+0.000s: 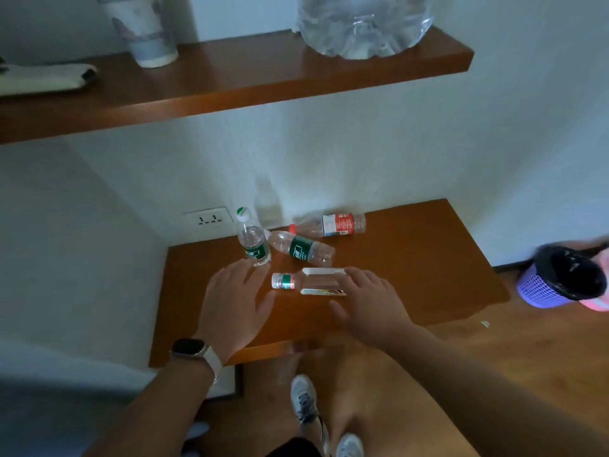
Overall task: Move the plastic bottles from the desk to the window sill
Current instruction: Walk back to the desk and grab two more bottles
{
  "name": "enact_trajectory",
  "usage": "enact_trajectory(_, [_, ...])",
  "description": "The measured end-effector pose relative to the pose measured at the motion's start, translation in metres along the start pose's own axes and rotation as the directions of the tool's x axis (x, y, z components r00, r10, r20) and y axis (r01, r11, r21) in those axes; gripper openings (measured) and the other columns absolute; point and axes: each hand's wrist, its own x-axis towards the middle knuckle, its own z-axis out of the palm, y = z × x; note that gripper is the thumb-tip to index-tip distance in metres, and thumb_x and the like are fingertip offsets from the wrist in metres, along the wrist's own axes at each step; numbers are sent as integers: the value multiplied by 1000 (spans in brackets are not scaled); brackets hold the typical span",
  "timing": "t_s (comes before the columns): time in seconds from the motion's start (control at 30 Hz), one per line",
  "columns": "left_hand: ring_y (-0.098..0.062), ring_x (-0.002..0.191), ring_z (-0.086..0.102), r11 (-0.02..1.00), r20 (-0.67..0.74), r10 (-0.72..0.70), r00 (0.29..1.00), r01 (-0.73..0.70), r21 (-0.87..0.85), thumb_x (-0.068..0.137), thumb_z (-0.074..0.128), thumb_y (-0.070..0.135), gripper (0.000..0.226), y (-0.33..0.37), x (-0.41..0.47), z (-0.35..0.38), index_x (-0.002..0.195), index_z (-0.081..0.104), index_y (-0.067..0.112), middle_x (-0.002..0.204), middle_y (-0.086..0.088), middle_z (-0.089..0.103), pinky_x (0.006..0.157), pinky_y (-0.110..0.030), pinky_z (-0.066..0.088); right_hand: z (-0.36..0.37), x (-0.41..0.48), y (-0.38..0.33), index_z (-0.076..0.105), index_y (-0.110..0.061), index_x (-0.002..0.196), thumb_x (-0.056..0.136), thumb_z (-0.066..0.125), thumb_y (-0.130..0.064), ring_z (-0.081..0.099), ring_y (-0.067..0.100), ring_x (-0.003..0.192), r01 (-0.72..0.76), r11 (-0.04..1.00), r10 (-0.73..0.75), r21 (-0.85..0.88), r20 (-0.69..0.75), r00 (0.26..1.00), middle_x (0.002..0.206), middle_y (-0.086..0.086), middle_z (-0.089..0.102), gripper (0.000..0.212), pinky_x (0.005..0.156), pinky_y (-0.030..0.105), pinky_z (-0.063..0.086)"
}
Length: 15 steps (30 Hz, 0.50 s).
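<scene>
Several clear plastic bottles lie on the brown desk (412, 258). A green-labelled bottle (253, 240) stands upright near the back left. Another green-labelled bottle (301, 248) lies on its side beside it. A red-labelled bottle (333, 224) lies by the wall. The nearest bottle (303, 281), with a white cap and a red-green neck band, lies on its side. My right hand (369, 300) hovers over that bottle's base end, fingers spread. My left hand (232, 300), with a watch on the wrist, is spread open just in front of the upright bottle.
A wooden sill-like shelf (247, 87) runs above the desk, bearing a paper cup (145, 31), a large clear water jug (364, 24) and a folded cloth (46, 77). A purple bin (560, 282) stands on the floor at right. A wall socket (207, 219) sits behind the desk.
</scene>
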Motion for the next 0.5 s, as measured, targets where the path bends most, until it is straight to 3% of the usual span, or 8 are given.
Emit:
enact_trajectory(0.3, [-20, 127, 54, 933, 145, -215, 966, 247, -261, 95, 59, 42, 47, -43, 55, 55, 136, 55, 19, 136, -1, 59, 102, -39, 48, 18, 69, 8, 38, -32, 147, 96, 45, -51, 40, 18, 136, -33, 999, 33, -3, 109, 994, 149, -6, 44, 54, 111, 39, 35])
enact_trajectory(0.43, [-17, 125, 53, 829, 245, -329, 912, 403, -388, 99, 57, 40, 48, -58, 68, 73, 142, 50, 20, 137, 0, 56, 97, -29, 44, 29, 100, 6, 31, -37, 148, 94, 49, -51, 40, 18, 136, -51, 999, 48, 11, 186, 981, 150, -7, 42, 59, 111, 39, 33])
enact_trajectory(0.5, [-19, 126, 52, 714, 332, -396, 856, 515, -475, 99, 57, 38, 50, -63, 71, 81, 144, 46, 19, 141, -2, 54, 95, -29, 43, 36, 113, 4, 26, -38, 150, 92, 53, -51, 39, 19, 137, -57, 998, 51, 22, 228, 972, 153, -6, 40, 65, 113, 41, 33])
